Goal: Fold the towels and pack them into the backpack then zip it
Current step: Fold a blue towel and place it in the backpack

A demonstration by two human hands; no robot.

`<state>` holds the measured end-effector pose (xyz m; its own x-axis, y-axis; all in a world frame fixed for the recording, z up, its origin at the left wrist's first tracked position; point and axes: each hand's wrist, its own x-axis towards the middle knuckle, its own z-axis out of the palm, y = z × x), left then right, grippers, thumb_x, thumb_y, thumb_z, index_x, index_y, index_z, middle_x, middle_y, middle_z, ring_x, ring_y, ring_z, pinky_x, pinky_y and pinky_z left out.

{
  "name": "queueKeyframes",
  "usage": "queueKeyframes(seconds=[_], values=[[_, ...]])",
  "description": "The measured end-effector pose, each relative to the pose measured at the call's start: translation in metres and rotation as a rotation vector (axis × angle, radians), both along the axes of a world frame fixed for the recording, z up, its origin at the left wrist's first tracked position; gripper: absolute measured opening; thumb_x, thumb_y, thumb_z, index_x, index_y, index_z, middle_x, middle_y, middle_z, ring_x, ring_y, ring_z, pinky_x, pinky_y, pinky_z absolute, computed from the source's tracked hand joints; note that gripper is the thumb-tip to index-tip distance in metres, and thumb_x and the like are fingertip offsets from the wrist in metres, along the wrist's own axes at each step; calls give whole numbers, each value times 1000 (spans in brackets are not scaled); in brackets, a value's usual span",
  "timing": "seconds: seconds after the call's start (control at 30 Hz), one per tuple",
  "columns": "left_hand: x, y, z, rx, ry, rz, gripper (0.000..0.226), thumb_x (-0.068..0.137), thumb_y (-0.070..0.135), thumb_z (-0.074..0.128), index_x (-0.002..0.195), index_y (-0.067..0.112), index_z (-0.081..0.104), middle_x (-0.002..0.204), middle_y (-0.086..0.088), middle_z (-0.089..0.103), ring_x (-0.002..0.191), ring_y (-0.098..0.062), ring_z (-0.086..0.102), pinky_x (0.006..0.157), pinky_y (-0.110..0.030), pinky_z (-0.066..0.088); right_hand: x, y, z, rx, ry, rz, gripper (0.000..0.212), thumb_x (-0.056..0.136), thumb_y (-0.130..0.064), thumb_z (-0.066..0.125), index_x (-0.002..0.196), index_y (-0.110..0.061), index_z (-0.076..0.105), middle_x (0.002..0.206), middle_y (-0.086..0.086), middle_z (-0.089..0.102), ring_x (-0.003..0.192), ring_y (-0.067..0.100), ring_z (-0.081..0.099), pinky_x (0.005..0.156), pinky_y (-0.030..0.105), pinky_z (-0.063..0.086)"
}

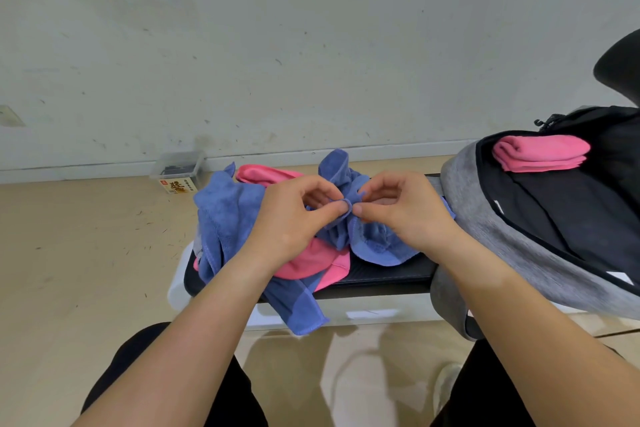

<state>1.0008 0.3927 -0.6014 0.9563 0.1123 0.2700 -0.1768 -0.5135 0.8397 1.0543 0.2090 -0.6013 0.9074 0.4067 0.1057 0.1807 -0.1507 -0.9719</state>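
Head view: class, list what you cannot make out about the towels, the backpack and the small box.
1. Head view: the pink towels in the heap lie partly under blue towels and the left hand; their number is hidden.
2. Head view: the backpack is cut off by the right edge; its far side is unseen.
3. Head view: the clear box is too small; contents and label unreadable.

Forearms [194,333] bare, legs in black trousers [162,378] (a pale shoe [446,388], blurred, shows by the right one).
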Motion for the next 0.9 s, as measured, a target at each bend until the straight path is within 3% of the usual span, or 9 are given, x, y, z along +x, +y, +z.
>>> queueKeyframes(seconds=[0.3, 0.53, 0.77, 0.9], values=[[0, 0, -2, -9, 22, 8, 9, 80, 23, 81, 81, 18, 73, 76, 1, 72, 69, -14, 64, 64, -18, 50, -2, 0, -1, 34, -17, 78, 15, 80, 8, 73, 83, -6, 69, 83, 6, 74, 79, 14, 73, 75, 20, 56], [-1, 0, -2, 14, 9, -1, 11, 79, 26, 81, 79, 22, 71, 65, 8, 63, 59, -4, 54, 58, -18, 45, -4, 1, -1, 57, 5, 136, 15, 79, 9, 74, 89, 0, 65, 84, 6, 71, 75, 11, 71, 74, 19, 56], [-1, -2, -4, -55, 45, -70, 5, 86, 18, 77, 90, 18, 74, 68, 1, 70, 57, -9, 65, 59, -22, 51, 0, -6, -1, 68, 64, 221, 6, 88, 7, 65, 92, 7, 61, 86, 13, 68, 82, 22, 67, 81, 38, 58], [4, -1, -7, 163, -50, -26, 7, 89, 28, 71, 92, 34, 71, 70, 12, 66, 63, -2, 58, 63, -25, 49, 2, -4, 5, 45, 17, 107, 15, 90, 5, 59, 81, -7, 59, 78, 9, 62, 76, 20, 62, 75, 37, 55]])
